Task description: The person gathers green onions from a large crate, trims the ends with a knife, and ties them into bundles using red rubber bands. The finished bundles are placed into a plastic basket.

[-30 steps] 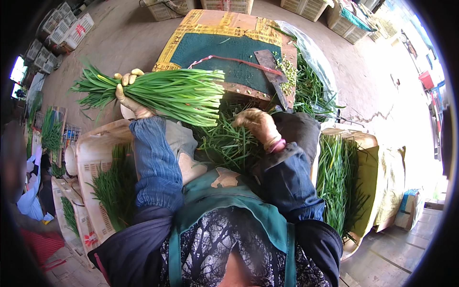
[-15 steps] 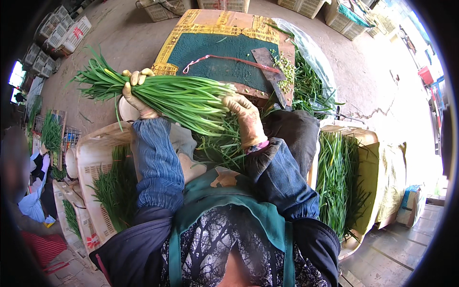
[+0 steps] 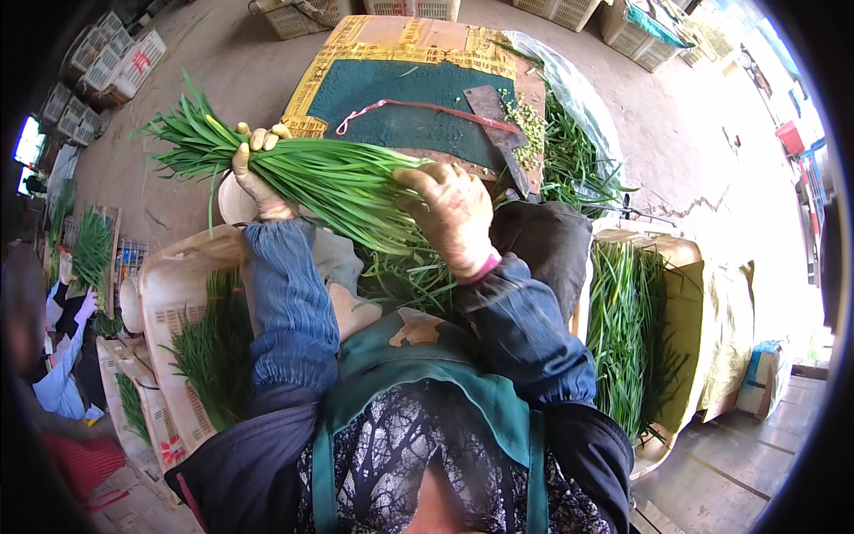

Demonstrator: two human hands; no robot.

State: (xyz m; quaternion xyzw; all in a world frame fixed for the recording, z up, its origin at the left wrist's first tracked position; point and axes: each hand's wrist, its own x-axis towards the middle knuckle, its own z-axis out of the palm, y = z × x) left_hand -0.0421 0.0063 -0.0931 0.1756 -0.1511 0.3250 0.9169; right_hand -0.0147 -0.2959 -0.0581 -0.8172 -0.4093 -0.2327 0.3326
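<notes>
A thick bunch of green chives (image 3: pixel 334 182) lies crosswise in front of me, leaf tips to the left and pale stem ends to the right. My left hand (image 3: pixel 258 173), gloved, is closed round it near the leafy end. Over the stem end my gloved right hand (image 3: pixel 455 218) bends its fingers onto the stems; part of that end is hidden behind it. Loose chive leaves (image 3: pixel 405 280) lie below the bunch, over my lap. Just beyond, a low table (image 3: pixel 382 89) with a dark green mat carries a reddish strap (image 3: pixel 418 108) and a broad-bladed knife (image 3: pixel 495 116).
Chopped stem bits (image 3: pixel 531 133) and more leaves lie at the table's right, beside a clear plastic sheet (image 3: pixel 583 84). A crate (image 3: pixel 165 267) with chives stands at my left; upright chives (image 3: pixel 623 338) fill another at my right. A co-worker's gloved hand (image 3: pixel 86 307) shows far left.
My right hand has shifted left and turned from the stem tips further over the stems. My left hand keeps its hold on the chives, almost unmoved.
</notes>
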